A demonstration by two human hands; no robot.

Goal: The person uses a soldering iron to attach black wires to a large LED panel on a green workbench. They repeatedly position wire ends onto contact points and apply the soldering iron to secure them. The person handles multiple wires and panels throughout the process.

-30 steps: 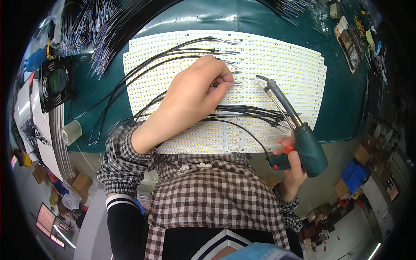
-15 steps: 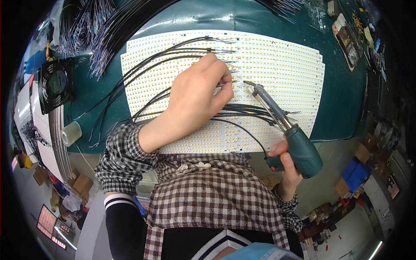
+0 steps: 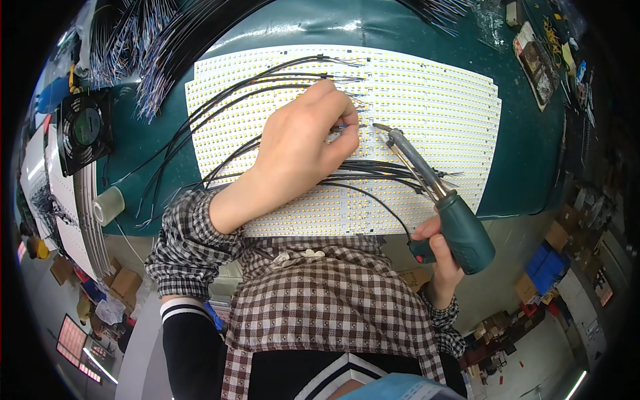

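The light strip panel (image 3: 427, 100) lies across the green mat (image 3: 533, 153), filling the centre toward twelve o'clock. I see black wires (image 3: 220, 113) crossing it from nine o'clock. At ten o'clock stands a small black fan (image 3: 85, 130). My left hand (image 3: 300, 150) rests on the panel, fingers pinched shut on a thin wire end; the pinch hides the joint. My right hand (image 3: 440, 257), at four o'clock, is wrapped tight around the green soldering gun (image 3: 447, 213), its tip beside my left fingertips. A tape roll (image 3: 108, 205) sits at eight o'clock.
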